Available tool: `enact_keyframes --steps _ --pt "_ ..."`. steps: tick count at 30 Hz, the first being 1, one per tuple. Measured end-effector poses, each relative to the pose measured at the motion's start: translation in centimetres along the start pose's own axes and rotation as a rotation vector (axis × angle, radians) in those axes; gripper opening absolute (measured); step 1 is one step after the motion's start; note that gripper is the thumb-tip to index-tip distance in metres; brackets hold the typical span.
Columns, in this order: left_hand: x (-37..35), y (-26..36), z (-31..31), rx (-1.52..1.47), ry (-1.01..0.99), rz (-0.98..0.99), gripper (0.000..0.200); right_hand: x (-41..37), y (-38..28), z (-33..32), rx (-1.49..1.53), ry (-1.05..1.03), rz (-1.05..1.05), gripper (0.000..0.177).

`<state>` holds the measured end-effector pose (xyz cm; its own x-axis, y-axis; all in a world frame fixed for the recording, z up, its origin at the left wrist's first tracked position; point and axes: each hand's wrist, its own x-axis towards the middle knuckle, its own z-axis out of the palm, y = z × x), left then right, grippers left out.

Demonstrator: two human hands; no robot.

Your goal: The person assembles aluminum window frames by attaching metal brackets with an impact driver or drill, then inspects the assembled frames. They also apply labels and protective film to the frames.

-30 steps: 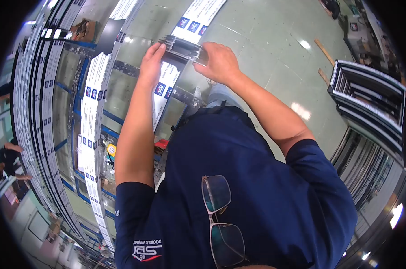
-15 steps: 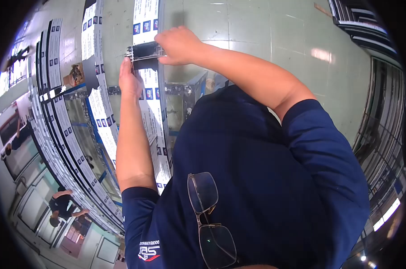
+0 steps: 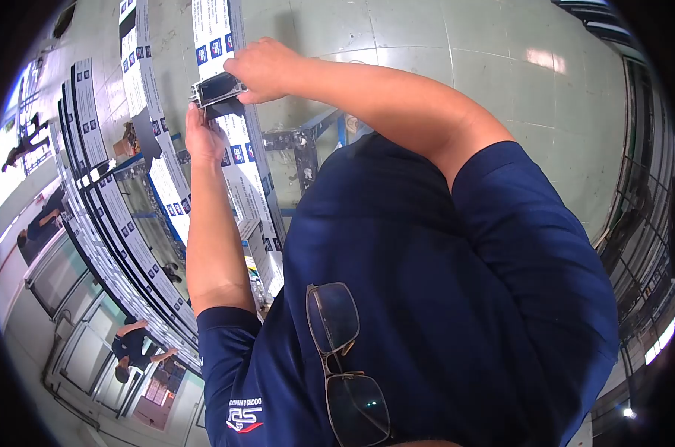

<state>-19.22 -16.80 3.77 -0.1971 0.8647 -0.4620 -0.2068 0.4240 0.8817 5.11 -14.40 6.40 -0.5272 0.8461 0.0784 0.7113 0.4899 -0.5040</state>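
Note:
A short dark hollow metal profile piece [image 3: 217, 89] with silvery edges lies across a long profile wrapped in white printed film [image 3: 214, 26]. My right hand [image 3: 267, 71] is closed around the piece's right end, fingers curled over its edge. My left hand [image 3: 204, 139] grips the piece from its near left side, the thumb or a finger up against its left edge. Part of those left fingers is hidden under the piece. A dark bare band of the long profile shows just below the piece.
The long profile rests on a paint-stained stand with blue bars [image 3: 308, 160]. To the left, a second film-wrapped profile [image 3: 166, 179] and several stacked profiles [image 3: 114, 223] run alongside. A co-worker [image 3: 132, 346] is at the lower left. Racks of long bars [image 3: 643, 186] line the right.
The view has shifted, so the hands and the profile piece appear slightly further left. The piece now looks tilted, with its hollow opening showing more. Both hands keep hold of it.

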Motion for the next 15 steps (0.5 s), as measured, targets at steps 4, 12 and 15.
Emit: enact_keyframes --steps 4,12,15 --pt "0.52 -0.20 -0.54 0.011 -0.011 0.001 0.032 -0.28 -0.23 0.54 0.009 0.075 0.017 0.046" --pt "0.35 -0.20 -0.40 0.007 0.024 0.003 0.032 -0.13 -0.11 0.63 -0.003 0.062 0.008 0.047" --pt "0.65 -0.38 -0.79 -0.001 0.032 -0.013 0.033 -0.03 0.10 0.53 -0.011 0.048 -0.010 0.046"
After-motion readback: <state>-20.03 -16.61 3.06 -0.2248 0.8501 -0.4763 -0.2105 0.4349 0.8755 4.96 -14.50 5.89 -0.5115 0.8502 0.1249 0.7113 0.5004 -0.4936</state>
